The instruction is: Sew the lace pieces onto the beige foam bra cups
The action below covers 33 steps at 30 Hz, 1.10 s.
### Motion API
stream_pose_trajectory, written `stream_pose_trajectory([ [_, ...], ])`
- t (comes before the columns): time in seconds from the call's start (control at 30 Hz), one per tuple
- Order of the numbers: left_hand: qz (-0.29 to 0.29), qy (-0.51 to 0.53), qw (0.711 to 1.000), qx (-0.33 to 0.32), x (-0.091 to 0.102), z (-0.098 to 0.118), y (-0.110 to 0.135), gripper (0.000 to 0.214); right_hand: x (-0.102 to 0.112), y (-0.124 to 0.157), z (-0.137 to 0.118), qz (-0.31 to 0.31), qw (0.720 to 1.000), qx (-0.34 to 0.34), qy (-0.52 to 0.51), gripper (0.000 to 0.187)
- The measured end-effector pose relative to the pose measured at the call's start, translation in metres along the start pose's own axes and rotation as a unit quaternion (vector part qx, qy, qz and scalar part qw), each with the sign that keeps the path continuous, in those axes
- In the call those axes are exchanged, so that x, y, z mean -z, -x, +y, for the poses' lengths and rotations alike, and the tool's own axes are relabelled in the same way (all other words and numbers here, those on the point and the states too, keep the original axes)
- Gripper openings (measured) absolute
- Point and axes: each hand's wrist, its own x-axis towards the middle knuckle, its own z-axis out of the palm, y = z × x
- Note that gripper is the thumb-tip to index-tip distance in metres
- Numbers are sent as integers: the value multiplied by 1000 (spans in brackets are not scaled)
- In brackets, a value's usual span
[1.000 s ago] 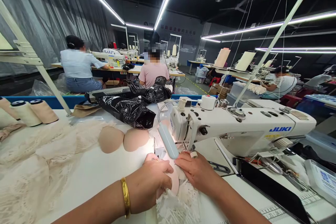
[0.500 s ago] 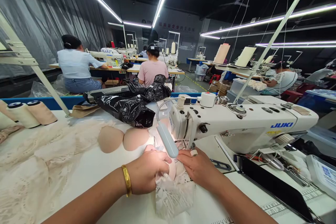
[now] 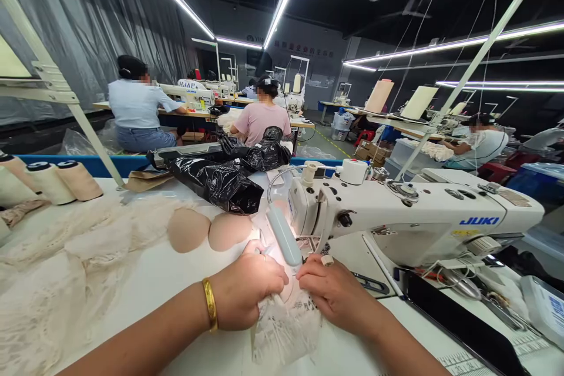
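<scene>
My left hand (image 3: pixel 247 294) is curled shut on a pale lace piece (image 3: pixel 286 326) with a beige cup under it. My right hand (image 3: pixel 332 291) pinches the same lace from the right. Both hands sit just in front of the needle area of a white Juki sewing machine (image 3: pixel 409 217). The machine's small lamp (image 3: pixel 284 235) shines down between my hands. A gold bangle is on my left wrist. The needle itself is hidden behind the lamp and my fingers.
Two beige bra cups (image 3: pixel 207 229) lie left of the machine. A heap of cream lace (image 3: pixel 57 264) covers the table's left side, with thread cones (image 3: pixel 53 182) behind it. A black plastic bag (image 3: pixel 220 182) lies at the back. Other people sit sewing at tables beyond.
My hands have drawn the lace piece a little closer to the needle area and bunched it more; the left fingers have closed tighter. The view has shifted slightly.
</scene>
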Motion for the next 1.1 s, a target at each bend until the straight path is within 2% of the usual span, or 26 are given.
stream_pose_trajectory([
  [0.2,4,13,999,37,-1,-8,-3,32,-1,3,4,-6,997,-53,56,27],
  [0.37,20,25,998,58,0,-13,-5,29,3,3,3,35,993,-67,92,31],
  [0.53,22,19,996,83,1,-17,-7,27,8,-3,1,81,992,-75,60,33],
  [0.73,18,15,996,90,-2,-16,-7,28,5,-2,4,95,990,-94,36,30],
  [1.1,21,26,995,93,-1,-14,-2,25,0,4,7,134,988,-73,25,28],
])
